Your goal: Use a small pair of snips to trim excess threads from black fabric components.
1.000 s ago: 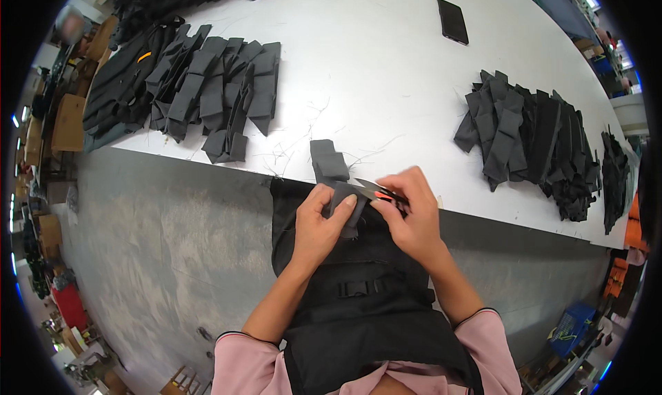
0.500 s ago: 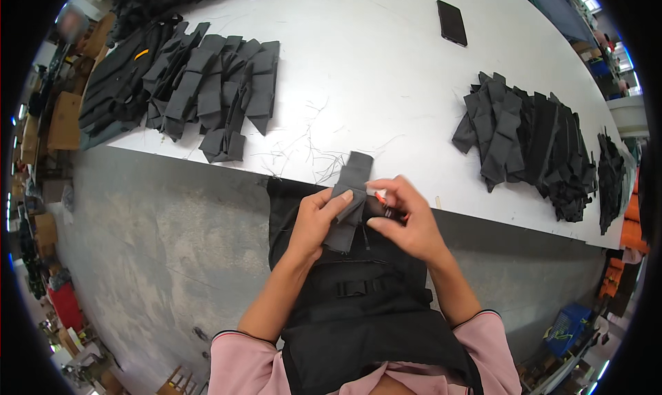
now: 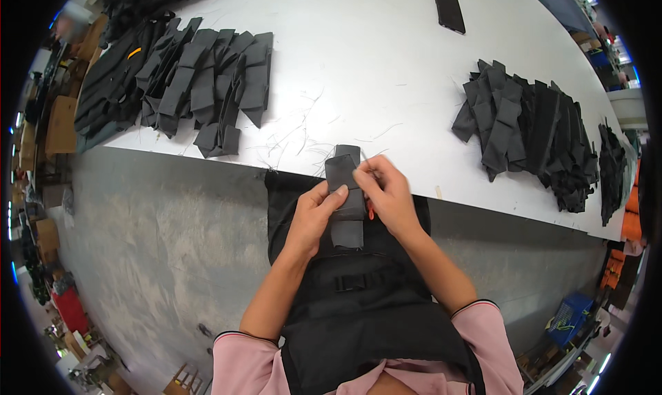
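A dark grey fabric piece (image 3: 347, 234), with folded sections one above another, is held upright at the table's front edge. My left hand (image 3: 312, 215) is closed on its left side, the thumb pressed flat on the front. On the other side, my right hand (image 3: 387, 196) is closed, thumb and fingertips pinched at the fabric's upper right edge. Below that palm pokes out the orange end of a small tool (image 3: 371, 210); the hand covers the rest of it. What the fingertips pinch is too small to make out.
Grey fabric pieces lie in a heap (image 3: 207, 84) on the left of the white table (image 3: 358, 71), and another heap (image 3: 514, 122) on the right. A black phone (image 3: 449, 11) lies at the far right. Loose threads (image 3: 296, 129) are scattered near the front edge. A black apron (image 3: 372, 326) covers my lap.
My right hand has moved up and left, to the fabric's upper edge, and the tool has swung down under the palm. The fabric's upper flap now lies flat and raised.
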`<state>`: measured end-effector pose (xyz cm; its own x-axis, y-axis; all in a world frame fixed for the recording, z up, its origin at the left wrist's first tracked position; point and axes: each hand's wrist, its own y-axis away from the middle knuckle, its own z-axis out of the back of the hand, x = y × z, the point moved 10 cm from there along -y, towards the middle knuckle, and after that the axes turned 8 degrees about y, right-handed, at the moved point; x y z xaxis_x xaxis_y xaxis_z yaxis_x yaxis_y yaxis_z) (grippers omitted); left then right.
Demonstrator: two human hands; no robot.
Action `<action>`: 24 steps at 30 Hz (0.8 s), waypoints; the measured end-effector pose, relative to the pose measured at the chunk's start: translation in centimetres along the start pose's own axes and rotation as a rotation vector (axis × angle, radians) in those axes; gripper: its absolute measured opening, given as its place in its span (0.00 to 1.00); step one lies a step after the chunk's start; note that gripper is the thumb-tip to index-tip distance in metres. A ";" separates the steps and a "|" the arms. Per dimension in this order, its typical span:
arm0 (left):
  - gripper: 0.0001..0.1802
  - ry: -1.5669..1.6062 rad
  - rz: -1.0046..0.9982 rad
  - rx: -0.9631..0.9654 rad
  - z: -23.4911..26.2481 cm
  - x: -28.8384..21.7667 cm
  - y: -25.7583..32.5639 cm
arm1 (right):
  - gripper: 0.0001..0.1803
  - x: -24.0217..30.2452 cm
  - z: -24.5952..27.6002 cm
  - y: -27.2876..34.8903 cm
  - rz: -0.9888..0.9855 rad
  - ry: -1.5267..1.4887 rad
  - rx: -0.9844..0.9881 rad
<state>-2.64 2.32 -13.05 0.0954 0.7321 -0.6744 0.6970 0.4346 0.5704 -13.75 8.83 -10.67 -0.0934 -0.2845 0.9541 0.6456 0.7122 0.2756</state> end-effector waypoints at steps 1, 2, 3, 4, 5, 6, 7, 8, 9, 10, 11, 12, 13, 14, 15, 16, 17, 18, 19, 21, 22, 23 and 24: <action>0.11 0.002 0.003 -0.008 0.4 0.2 0.0 | 0.10 1.8 1.3 1.1 0.148 0.120 -0.128; 0.09 0.030 -0.058 -0.054 1.3 -0.1 0.0 | 0.10 2.6 1.9 2.2 0.194 0.237 -0.162; 0.08 0.060 -0.120 -0.091 1.7 -0.6 -0.1 | 0.11 3.6 2.8 3.3 0.243 0.359 -0.202; 0.06 0.065 -0.142 -0.119 1.9 -0.8 -0.2 | 0.11 3.8 3.3 4.3 0.237 0.363 -0.203; 0.06 0.066 -0.136 -0.119 1.5 -0.9 -0.2 | 0.12 3.9 3.3 5.1 0.234 0.418 -0.170; 0.06 0.052 -0.137 -0.120 0.9 -1.4 0.0 | 0.12 4.0 3.3 5.5 0.233 0.471 -0.137; 0.06 0.037 -0.138 -0.122 0.6 -1.7 0.1 | 0.12 4.0 3.5 5.7 0.230 0.470 -0.137; 0.06 0.035 -0.136 -0.123 0.9 -1.5 -0.1 | 0.13 4.6 3.4 5.9 0.298 0.530 -0.130; 0.07 -0.021 -0.161 -0.117 1.3 -1.5 -0.2 | 0.13 5.2 3.2 6.3 0.367 0.589 -0.123; 0.07 -0.078 -0.186 -0.112 1.4 -1.7 -0.2 | 0.13 5.4 3.2 6.3 0.365 0.586 -0.123; 0.07 -0.081 -0.185 -0.113 1.4 -1.7 -0.1 | 0.12 5.9 3.1 6.2 0.402 0.608 -0.112; 0.07 -0.042 -0.176 -0.115 1.0 -1.9 0.1 | 0.12 6.3 3.0 6.1 0.437 0.636 -0.104; 0.07 -0.003 -0.167 -0.117 0.8 -2.0 0.2 | 0.12 6.4 3.1 6.0 0.435 0.638 -0.106; 0.07 -0.003 -0.164 -0.114 0.7 -2.0 0.2 | 0.12 6.4 2.9 5.9 0.424 0.651 -0.071; 0.08 -0.006 -0.170 -0.108 0.6 -2.2 0.3 | 0.12 6.4 2.6 5.8 0.418 0.658 -0.031; 0.08 -0.008 -0.177 -0.103 0.5 -2.3 0.4 | 0.12 6.6 2.6 5.8 0.419 0.655 -0.030; 0.08 -0.009 -0.178 -0.105 0.6 -2.3 0.5 | 0.12 7.2 2.4 5.9 0.460 0.678 -0.029; 0.08 -0.019 -0.173 -0.108 0.8 -2.1 0.4 | 0.12 7.6 2.2 6.1 0.500 0.701 -0.029; 0.08 -0.029 -0.168 -0.112 0.9 -2.1 0.4 | 0.12 7.6 2.2 6.0 0.501 0.700 -0.030; 0.08 -0.008 -0.155 -0.129 0.3 -2.3 0.8 | 0.12 8.0 2.0 6.3 0.555 0.770 -0.041; 0.08 0.015 -0.141 -0.146 0.2 -2.4 0.9 | 0.12 8.0 2.0 6.3 0.554 0.770 -0.042; 0.08 0.015 -0.140 -0.145 0.4 -2.2 0.8 | 0.11 8.0 2.0 6.3 0.563 0.771 -0.064; 0.08 -0.006 -0.144 -0.131 0.6 -2.0 0.6 | 0.10 8.1 2.1 6.4 0.574 0.771 -0.085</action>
<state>-1.97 0.83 -11.67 0.0055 0.6544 -0.7561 0.6055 0.5996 0.5233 -12.00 12.46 -0.97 0.7580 -0.2719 0.5929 0.4929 0.8341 -0.2475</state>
